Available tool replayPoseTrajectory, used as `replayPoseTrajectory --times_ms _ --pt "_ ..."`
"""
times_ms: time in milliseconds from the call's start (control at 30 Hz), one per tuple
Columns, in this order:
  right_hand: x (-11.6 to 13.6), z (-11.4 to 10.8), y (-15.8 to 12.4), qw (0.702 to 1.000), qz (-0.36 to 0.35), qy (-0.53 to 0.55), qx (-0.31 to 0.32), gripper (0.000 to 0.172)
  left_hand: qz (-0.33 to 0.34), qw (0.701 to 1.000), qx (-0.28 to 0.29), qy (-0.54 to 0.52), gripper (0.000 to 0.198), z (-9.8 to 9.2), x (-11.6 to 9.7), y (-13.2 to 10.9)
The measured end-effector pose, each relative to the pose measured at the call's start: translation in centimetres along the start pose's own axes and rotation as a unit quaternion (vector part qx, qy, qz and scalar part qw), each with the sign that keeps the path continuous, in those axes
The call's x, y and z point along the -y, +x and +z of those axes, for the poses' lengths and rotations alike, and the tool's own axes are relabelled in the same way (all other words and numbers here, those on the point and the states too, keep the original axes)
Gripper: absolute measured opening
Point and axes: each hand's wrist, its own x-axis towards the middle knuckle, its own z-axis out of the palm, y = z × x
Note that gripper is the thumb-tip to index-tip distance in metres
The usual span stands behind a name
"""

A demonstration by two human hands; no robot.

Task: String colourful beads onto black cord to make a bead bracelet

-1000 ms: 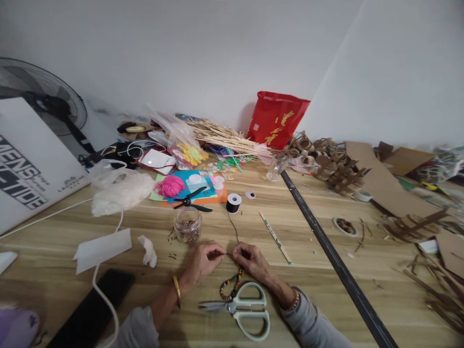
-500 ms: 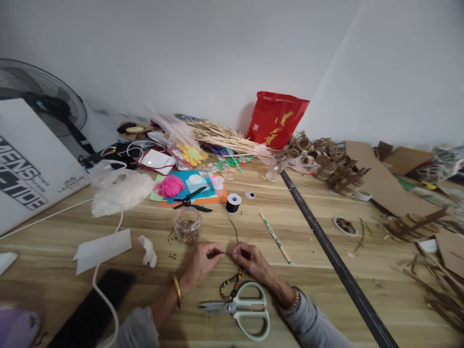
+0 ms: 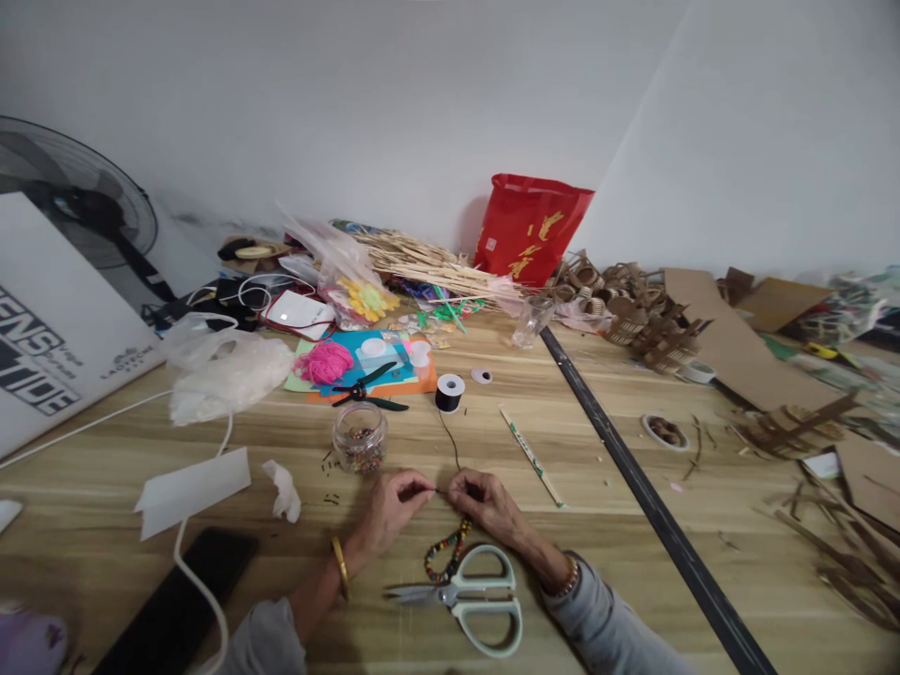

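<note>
My left hand point(image 3: 395, 506) pinches one end of a thin dark cord, fingertips pressed together. Just to its right, my right hand point(image 3: 485, 502) grips the same black cord point(image 3: 451, 439), which runs back to a spool point(image 3: 450, 394). From under my right hand hangs a loop of multicoloured beads point(image 3: 437, 562), resting on the table. Scissors with pale handles point(image 3: 485, 600) lie below, blades toward the left. A clear jar point(image 3: 360, 439) of small beads stands behind my left hand. Whether a bead sits between my fingertips is too small to tell.
Black pliers point(image 3: 369, 386) lie on coloured paper beside pink yarn point(image 3: 323, 361). A green-marked stick point(image 3: 531, 457) and a dark strip point(image 3: 639, 487) lie to the right. At left are a dark phone-like slab point(image 3: 175, 600), a white cable and torn paper point(image 3: 193, 489).
The view has shifted slightly, so the surroundings sit a little further left. Both hands keep nearly the same pose, still holding the cord.
</note>
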Motion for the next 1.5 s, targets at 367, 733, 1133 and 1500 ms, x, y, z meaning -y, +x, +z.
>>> replayPoseTrajectory --times_ms 367,733,1133,1500 --pt "0.27 -0.12 -0.1 1.0 0.008 0.028 0.01 0.036 -0.026 0.999 0.021 -0.037 0.009 0.0 -0.03 0.09" --pt "0.54 -0.04 -0.1 1.0 0.011 0.013 0.016 0.032 -0.016 0.999 0.017 -0.038 0.011 0.07 0.12 0.14" --pt "0.61 -0.01 -0.08 1.0 0.01 0.005 0.018 0.033 -0.001 1.0 0.017 0.002 0.012 0.18 0.34 0.09" --pt "0.51 -0.01 -0.04 1.0 0.007 0.001 0.021 0.031 -0.008 1.0 0.015 0.01 0.01 0.47 0.41 0.07"
